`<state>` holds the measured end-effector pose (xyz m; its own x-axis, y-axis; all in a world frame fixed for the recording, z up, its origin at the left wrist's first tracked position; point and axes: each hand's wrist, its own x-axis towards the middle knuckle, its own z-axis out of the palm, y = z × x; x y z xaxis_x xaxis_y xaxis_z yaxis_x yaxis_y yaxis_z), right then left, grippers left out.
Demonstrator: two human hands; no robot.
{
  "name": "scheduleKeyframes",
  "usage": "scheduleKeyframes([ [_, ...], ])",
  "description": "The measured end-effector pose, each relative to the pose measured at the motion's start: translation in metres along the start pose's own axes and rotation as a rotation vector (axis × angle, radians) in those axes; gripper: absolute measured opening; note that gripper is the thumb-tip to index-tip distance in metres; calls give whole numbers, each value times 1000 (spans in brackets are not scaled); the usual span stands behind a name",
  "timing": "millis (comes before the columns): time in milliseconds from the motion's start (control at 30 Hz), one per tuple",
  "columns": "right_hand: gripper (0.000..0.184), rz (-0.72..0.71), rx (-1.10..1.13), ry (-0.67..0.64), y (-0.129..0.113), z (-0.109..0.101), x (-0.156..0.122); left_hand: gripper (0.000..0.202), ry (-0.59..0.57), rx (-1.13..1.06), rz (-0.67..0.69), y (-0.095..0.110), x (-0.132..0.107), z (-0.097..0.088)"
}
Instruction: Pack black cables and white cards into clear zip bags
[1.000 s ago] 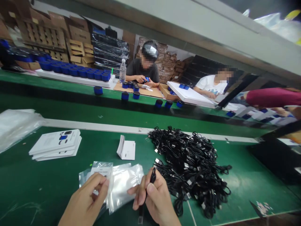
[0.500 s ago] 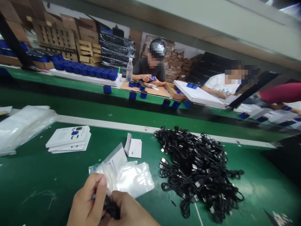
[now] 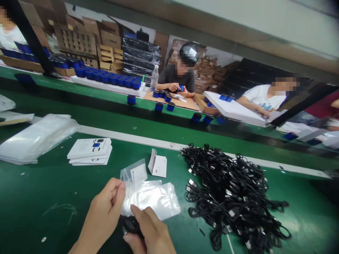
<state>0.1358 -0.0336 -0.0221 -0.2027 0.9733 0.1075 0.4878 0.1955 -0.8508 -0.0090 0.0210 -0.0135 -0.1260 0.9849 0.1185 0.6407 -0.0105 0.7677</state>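
My left hand [image 3: 103, 211] pinches the edge of a clear zip bag [image 3: 126, 178], which has a small white card inside. In my right hand [image 3: 155, 229] is a coiled black cable [image 3: 130, 223], held low beside the bag's near end. Whether any of the cable is inside the bag, I cannot tell. Just beyond my hands lie flat clear bags [image 3: 162, 200] in a loose pile. A small stack of white cards [image 3: 159, 166] stands behind them. To the right spreads a big heap of black USB cables [image 3: 230, 194].
White leaflets [image 3: 88, 150] are stacked at left, beside larger plastic bags [image 3: 39, 139]. A conveyor [image 3: 159, 130] crosses behind the table, with blue-and-black round items [image 3: 131, 100] along its far side. Co-workers [image 3: 182, 74] sit across, and a shelf [image 3: 238, 38] hangs overhead.
My hands have moved apart, and the left has shifted up along the bag. My right hand's grip has loosened, showing more of the cable. The view has swung slightly left.
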Motion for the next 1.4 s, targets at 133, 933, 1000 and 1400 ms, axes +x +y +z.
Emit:
scheduleKeyframes([
  [133, 28, 247, 555, -103, 6, 1, 9, 31, 2, 33, 5, -1, -1, 0],
  [933, 17, 33, 306, 307, 14, -38, 7, 21, -130, 209, 349, 11, -2, 10],
  [1000, 18, 6, 200, 348, 22, -37, 6, 24, -189, 182, 335, 11, 1, 18],
  [1400, 21, 86, 150, 306, 25, -31, 16, 26, -196, 152, 321, 8, -4, 25],
])
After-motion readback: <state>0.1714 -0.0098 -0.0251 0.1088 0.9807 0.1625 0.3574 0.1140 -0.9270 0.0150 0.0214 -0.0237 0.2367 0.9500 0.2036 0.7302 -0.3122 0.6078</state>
